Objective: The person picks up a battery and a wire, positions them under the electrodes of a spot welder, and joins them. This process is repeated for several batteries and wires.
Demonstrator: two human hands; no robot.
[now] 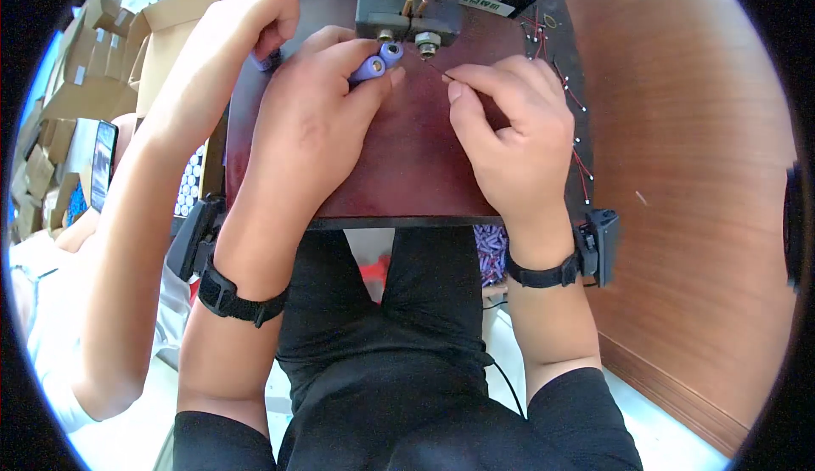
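Observation:
My left hand (314, 114) is closed round two purple cylindrical battery cells (368, 69), their ends facing up and toward the machine. These cells sit just below the left electrode of a dark grey spot welder head (407, 14). Under its right side hangs a hex-nut electrode (428, 45). My right hand (518, 127) pinches a thin dark wire (436, 69) between thumb and forefinger; the wire's tip points toward that electrode, and I cannot tell whether it touches anything.
Another person's arm (182, 123) reaches in from the left, its hand near another purple cell. Red wires with white connectors (581, 165) lie along the right table edge. A bin of purple cells (491, 254) stands below. Cardboard boxes (182, 33) fill the left; a wooden panel (688, 174) rises right.

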